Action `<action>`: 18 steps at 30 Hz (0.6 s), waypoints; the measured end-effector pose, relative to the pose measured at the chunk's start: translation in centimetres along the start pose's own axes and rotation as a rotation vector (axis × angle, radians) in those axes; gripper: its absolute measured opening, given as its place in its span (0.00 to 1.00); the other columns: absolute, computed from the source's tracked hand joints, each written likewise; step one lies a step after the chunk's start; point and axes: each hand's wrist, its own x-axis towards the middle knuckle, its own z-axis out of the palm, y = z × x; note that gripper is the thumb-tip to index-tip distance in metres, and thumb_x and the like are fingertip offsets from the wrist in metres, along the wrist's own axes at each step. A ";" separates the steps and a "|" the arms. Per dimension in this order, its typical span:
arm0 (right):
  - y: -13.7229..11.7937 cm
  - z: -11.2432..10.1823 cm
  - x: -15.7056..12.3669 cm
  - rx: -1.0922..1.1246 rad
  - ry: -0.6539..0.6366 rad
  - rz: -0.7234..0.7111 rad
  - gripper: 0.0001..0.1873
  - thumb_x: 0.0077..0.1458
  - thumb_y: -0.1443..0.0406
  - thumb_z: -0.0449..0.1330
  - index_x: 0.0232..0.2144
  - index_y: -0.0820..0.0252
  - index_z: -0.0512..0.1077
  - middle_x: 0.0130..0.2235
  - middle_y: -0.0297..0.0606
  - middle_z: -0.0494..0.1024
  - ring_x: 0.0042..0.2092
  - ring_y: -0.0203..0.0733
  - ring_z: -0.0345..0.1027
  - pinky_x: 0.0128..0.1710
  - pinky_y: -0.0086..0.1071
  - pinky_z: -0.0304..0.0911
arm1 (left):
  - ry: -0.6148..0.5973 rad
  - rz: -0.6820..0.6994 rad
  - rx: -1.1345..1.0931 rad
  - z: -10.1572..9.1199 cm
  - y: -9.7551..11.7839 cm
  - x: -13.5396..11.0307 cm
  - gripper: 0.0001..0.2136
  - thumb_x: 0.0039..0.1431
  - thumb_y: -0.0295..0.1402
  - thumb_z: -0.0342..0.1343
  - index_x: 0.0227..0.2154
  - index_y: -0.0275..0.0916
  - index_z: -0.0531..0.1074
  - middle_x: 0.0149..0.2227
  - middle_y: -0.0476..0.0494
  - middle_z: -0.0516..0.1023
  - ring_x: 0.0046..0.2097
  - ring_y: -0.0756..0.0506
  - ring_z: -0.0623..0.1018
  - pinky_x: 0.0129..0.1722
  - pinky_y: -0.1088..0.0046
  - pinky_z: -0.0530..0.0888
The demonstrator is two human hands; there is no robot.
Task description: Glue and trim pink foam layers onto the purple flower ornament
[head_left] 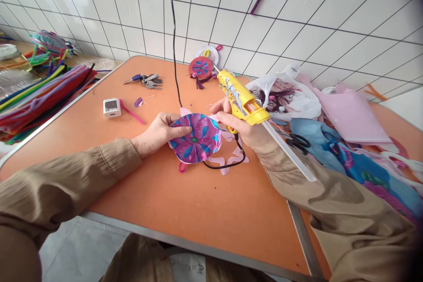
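Note:
My left hand [157,133] pinches the left edge of a round purple and blue flower-patterned disc [195,139], holding it just above the orange table [185,202]. My right hand [238,124] is wrapped round the handle of a yellow hot glue gun [240,99], its nozzle pointing up and to the left, away from the disc. A clear glue stick [287,152] juts out of the gun's back over my right sleeve. The gun's black cord [174,53] runs up the tiled wall. Pink paper scraps [231,158] lie under the disc.
A bundle of coloured pipe cleaners [42,97] lies at the left. A white small device [111,107], keys [147,80] and another round red disc [200,67] sit further back. Scissors [297,141], a plastic bag [287,97] and pink and blue sheets [350,119] crowd the right.

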 end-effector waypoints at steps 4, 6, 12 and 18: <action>0.4 0.2 0.0 0.044 -0.058 0.063 0.15 0.46 0.62 0.66 0.22 0.59 0.61 0.33 0.38 0.77 0.36 0.41 0.72 0.38 0.37 0.68 | -0.113 -0.024 0.070 0.0 0.1 -0.1 0.16 0.37 0.39 0.73 0.23 0.32 0.77 0.24 0.43 0.80 0.23 0.49 0.76 0.23 0.76 0.74; 0.6 0.4 -0.1 0.006 -0.117 0.045 0.15 0.44 0.64 0.67 0.22 0.59 0.62 0.32 0.37 0.76 0.34 0.39 0.71 0.36 0.36 0.66 | -0.147 -0.036 0.115 0.0 0.2 -0.2 0.16 0.37 0.39 0.73 0.23 0.31 0.77 0.23 0.43 0.79 0.23 0.49 0.76 0.22 0.76 0.73; 0.9 0.8 -0.4 -0.113 -0.165 -0.057 0.10 0.46 0.69 0.62 0.23 0.59 0.62 0.28 0.32 0.70 0.30 0.36 0.66 0.32 0.33 0.62 | -0.163 -0.043 0.186 0.1 0.5 -0.3 0.17 0.40 0.41 0.71 0.23 0.31 0.75 0.24 0.44 0.78 0.23 0.50 0.75 0.23 0.76 0.73; 1.0 0.8 -0.5 -0.153 -0.198 -0.119 0.09 0.47 0.70 0.61 0.25 0.58 0.62 0.30 0.33 0.72 0.32 0.38 0.67 0.33 0.33 0.62 | -0.198 -0.051 0.212 0.0 0.3 0.0 0.15 0.40 0.38 0.71 0.25 0.32 0.75 0.23 0.48 0.76 0.23 0.51 0.73 0.23 0.77 0.71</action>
